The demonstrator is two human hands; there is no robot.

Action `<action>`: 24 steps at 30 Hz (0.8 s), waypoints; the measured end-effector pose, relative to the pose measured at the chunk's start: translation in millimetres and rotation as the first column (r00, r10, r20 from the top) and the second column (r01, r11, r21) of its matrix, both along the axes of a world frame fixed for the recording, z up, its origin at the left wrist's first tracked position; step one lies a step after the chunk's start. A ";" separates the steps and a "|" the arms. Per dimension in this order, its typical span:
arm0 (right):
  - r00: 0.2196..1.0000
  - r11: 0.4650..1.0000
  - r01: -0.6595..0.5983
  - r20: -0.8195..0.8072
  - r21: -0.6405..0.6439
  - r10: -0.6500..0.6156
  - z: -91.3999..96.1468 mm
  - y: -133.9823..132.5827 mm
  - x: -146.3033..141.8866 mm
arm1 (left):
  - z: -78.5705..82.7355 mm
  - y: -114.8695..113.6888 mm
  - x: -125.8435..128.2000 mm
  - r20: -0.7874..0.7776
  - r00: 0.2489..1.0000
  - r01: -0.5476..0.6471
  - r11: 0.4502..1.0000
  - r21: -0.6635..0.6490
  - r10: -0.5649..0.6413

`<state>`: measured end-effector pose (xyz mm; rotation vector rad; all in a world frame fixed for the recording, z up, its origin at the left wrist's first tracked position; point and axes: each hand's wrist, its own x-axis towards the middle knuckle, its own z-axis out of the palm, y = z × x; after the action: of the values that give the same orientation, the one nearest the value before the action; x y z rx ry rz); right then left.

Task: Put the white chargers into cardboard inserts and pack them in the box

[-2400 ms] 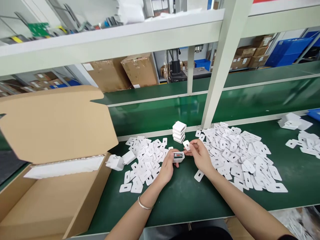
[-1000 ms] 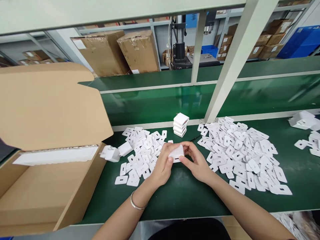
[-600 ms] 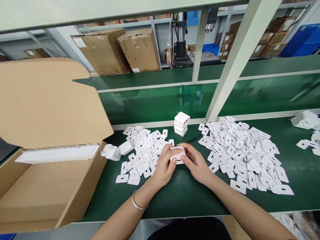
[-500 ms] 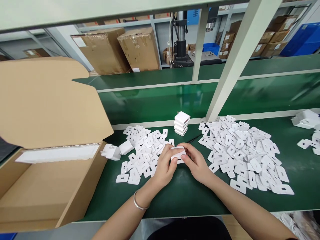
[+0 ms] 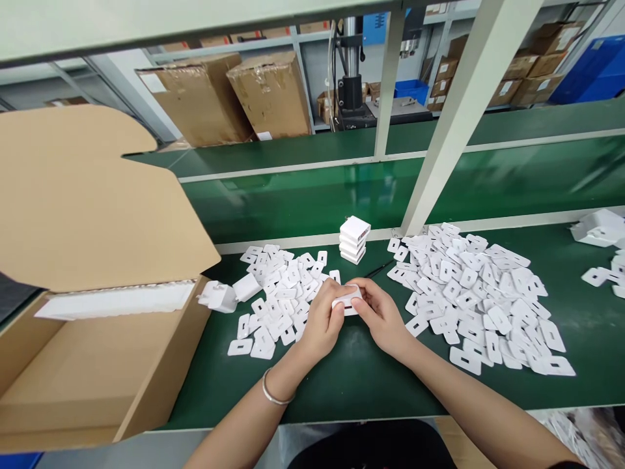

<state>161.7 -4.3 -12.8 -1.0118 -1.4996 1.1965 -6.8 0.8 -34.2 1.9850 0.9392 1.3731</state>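
Between my two hands is a white charger housing (image 5: 347, 301) with a dark slot on the side facing me. My left hand (image 5: 323, 318) is closed on its left side, thumb at the front. From the right, my right hand (image 5: 381, 315) grips it too, thumb against the near face. Behind my hands stands a stack of white chargers (image 5: 355, 239). A pile of thin white slotted plates (image 5: 283, 296) lies beside my left hand, and a larger pile of such plates (image 5: 476, 293) spreads out beyond my right hand.
An open cardboard box (image 5: 146, 365) stands at the left, its lid raised. Next to it lie white adapters (image 5: 218, 296). A thin black tool (image 5: 379, 269) rests behind my right hand. A pale metal post (image 5: 459, 130) rises at the bench's back. More white parts (image 5: 599, 228) sit far right.
Both hands keep hold of the housing in nearly the same place. My left fingers have shifted slightly off its top, and the view has moved a little.
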 end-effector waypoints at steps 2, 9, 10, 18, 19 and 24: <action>1.000 1.000 0.018 0.025 0.013 -0.019 -1.2 -0.3 0.3 | 0.2 -0.6 0.6 0.022 1.000 0.017 0.999 -0.028 -0.016; 0.998 0.998 0.063 0.017 -0.005 -0.063 -2.2 3.9 4.1 | 8.1 -6.0 1.7 0.081 0.991 0.122 0.961 -0.247 -0.105; 0.998 0.998 0.065 0.020 -0.007 -0.065 -1.7 3.8 4.4 | 8.8 -6.5 1.4 0.081 0.991 0.126 0.957 -0.260 -0.108; 0.995 0.999 0.039 0.096 0.022 -0.041 4.2 0.6 5.5 | 7.9 -2.7 0.1 0.077 0.993 0.105 0.975 -0.195 -0.092; 0.994 0.999 0.023 0.105 0.026 -0.025 5.0 0.4 5.4 | 8.0 -1.8 -0.3 0.080 0.993 0.102 0.978 -0.184 -0.089; 0.994 1.000 -0.016 0.108 0.002 0.016 8.5 1.1 4.7 | 10.2 -0.4 -2.3 0.140 0.986 0.107 0.982 -0.153 -0.086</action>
<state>166.4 -3.2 -4.4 -1.0795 -1.5960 1.1666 -9.1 0.4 -24.0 1.7732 0.8531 1.3149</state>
